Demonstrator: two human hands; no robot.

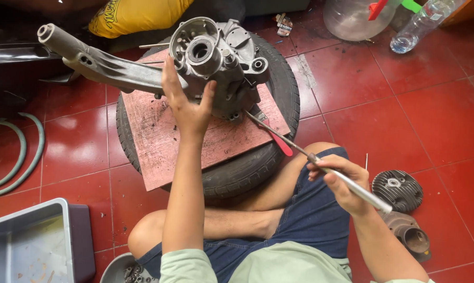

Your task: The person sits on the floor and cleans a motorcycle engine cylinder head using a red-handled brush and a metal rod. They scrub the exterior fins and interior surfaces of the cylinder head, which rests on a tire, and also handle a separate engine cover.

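A grey metal engine casing [216, 63] with a long arm reaching left stands tilted on a red wooden board [158, 141] laid over a black tyre [247, 170]. My left hand [187, 102] grips the casing's lower edge and holds it up. My right hand [339, 181] holds a long metal rod tool [321, 162] by its silver handle. The tool's thin tip points up-left and reaches the casing's lower right side. A red-handled tool [279, 142] lies on the board under the rod.
A finned cylinder head [398, 189] and a brown metal part [411, 236] lie on the red tiled floor at right. A grey plastic bin [32, 243] sits lower left, a green hose [22, 157] at left, a clear jug [352, 18] and bottle [417, 26] at the back.
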